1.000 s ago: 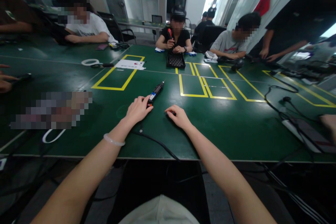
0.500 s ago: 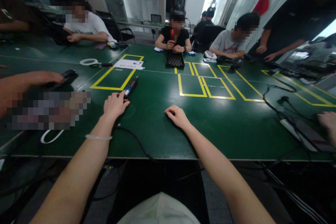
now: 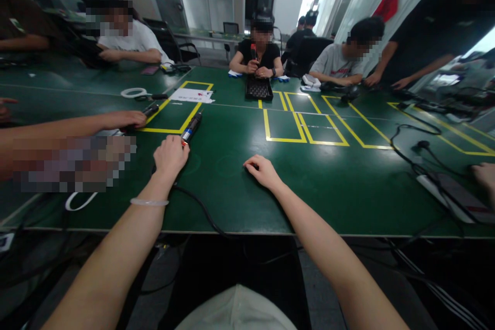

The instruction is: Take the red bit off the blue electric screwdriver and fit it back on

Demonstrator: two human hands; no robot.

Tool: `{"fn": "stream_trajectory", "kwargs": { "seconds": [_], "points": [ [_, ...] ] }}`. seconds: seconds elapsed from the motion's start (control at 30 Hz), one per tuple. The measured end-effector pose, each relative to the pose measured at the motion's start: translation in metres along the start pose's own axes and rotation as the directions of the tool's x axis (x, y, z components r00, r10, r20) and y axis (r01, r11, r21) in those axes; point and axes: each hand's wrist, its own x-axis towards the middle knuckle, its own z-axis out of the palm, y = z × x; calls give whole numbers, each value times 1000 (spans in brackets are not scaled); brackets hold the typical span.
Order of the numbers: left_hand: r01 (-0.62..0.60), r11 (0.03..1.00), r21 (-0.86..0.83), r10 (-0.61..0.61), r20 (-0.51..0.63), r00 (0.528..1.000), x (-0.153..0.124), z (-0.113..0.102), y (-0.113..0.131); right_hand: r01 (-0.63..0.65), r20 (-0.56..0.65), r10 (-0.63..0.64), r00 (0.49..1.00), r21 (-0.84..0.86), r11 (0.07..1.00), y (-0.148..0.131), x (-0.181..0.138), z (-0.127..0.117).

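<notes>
- Black with a blue band, the pen-shaped tool (image 3: 192, 126) lies just ahead of the left hand (image 3: 171, 154), tip pointing away.
- Its rear end meets the left fingers; whether they close around it, I cannot tell.
- Right hand (image 3: 262, 171): fingers curled inward on the green table (image 3: 232, 201), well apart from the tool; its palm is hidden.
</notes>
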Motion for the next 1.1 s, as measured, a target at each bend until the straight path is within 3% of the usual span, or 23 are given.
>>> {"fn": "stream_trajectory", "kwargs": {
  "seconds": [0.1,0.2,0.27,0.33,0.47,0.57,0.7,0.93,1.1],
  "points": [
    [-32,998,-52,28,-79,996,-2,-3,4,-5,-6,5,1000,25,1000,1,0,1],
    [-209,956,-205,174,-174,969,-8,-6,21,-34,-31,37,999,95,995,4,1,2],
    [-351,857,-379,309,-167,936,-14,-5,40,-65,-49,74,996,171,983,6,2,3],
    [-408,704,-581,439,-95,893,-22,-1,64,-98,-47,116,992,282,954,9,3,5],
    [-163,417,-894,566,115,816,-37,10,103,-147,-10,179,984,522,840,11,4,8],
    [-40,276,-960,626,148,765,-45,13,116,-169,48,174,984,588,791,9,5,7],
    [-25,236,-971,673,146,725,-48,13,117,-175,124,124,985,654,736,7,5,5],
    [0,197,-980,610,123,783,-43,22,110,-140,72,121,990,621,772,9,5,9],
    [-128,305,-944,591,82,802,-46,17,110,-147,63,134,989,545,825,8,4,11]
  ]
}}
